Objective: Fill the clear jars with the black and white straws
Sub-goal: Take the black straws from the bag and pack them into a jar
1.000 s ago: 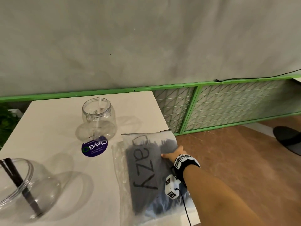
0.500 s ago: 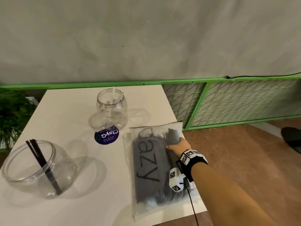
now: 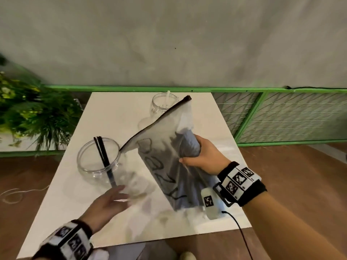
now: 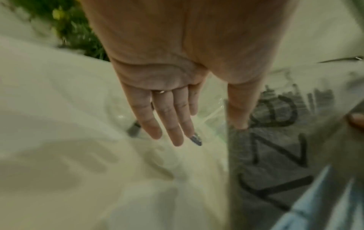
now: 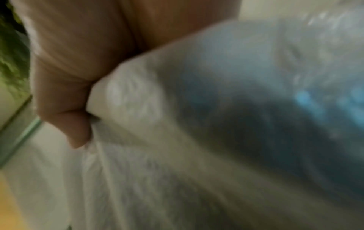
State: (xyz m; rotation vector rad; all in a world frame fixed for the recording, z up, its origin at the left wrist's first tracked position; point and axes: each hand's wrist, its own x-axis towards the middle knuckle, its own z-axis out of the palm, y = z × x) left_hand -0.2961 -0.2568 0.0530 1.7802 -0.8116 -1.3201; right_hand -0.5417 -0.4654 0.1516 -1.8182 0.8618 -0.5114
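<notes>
A frosted plastic bag (image 3: 165, 154) full of dark straws is tilted up off the white table (image 3: 116, 117), its bottom edge low near the table. My right hand (image 3: 199, 158) grips its right side, fingers curled round the bundle (image 5: 177, 140). My left hand (image 3: 114, 197) hovers flat over the table, fingers straight (image 4: 169, 124), just left of the bag (image 4: 275, 155). A wide clear jar (image 3: 97, 156) holds black straws (image 3: 103, 154). A smaller clear jar (image 3: 163, 104) at the back holds a white straw (image 3: 167, 97), partly hidden by the bag.
Green plants (image 3: 32, 117) stand left of the table. A green mesh fence (image 3: 281, 115) runs along the grey wall. Brown wooden floor (image 3: 300, 175) lies to the right. A black cable (image 3: 242, 233) hangs from my right wrist device.
My right hand has lifted the bag from lying flat to tilted up. The left hand has come into view beside the wide jar. The camera has swung left.
</notes>
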